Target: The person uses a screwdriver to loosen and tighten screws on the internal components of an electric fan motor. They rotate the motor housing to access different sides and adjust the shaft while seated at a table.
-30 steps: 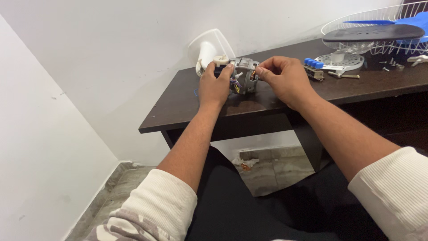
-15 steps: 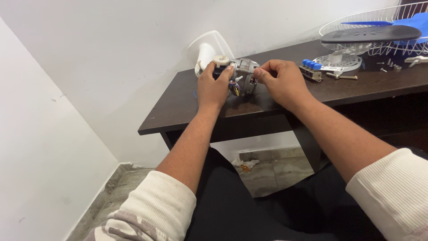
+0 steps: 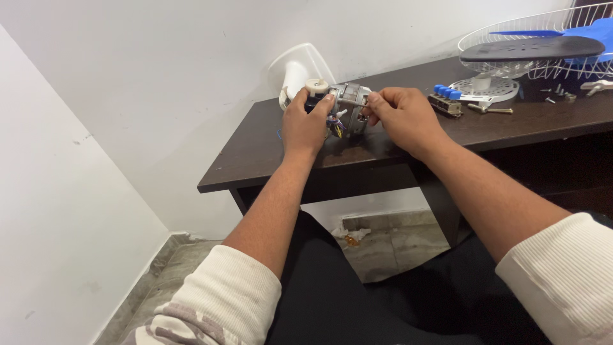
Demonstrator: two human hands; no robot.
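Observation:
A small grey metal fan motor [image 3: 350, 102] with coloured wires and a white knob on top sits near the front left of a dark wooden table [image 3: 255, 160]. My left hand [image 3: 305, 124] grips its left side, thumb and fingers wrapped around the housing. My right hand [image 3: 402, 118] pinches the motor's right edge with the fingertips. What the right fingertips press on is too small to make out.
A white plastic fan housing [image 3: 297, 67] stands against the wall behind the motor. To the right lie a blue-buttoned switch block [image 3: 446, 99], loose screws [image 3: 491, 110], a round white plate [image 3: 482, 89], a wire fan guard [image 3: 543, 38] with blue blades.
The view has shifted slightly. Both hands stay on the motor in nearly the same grip, and the motor has not visibly moved on the table.

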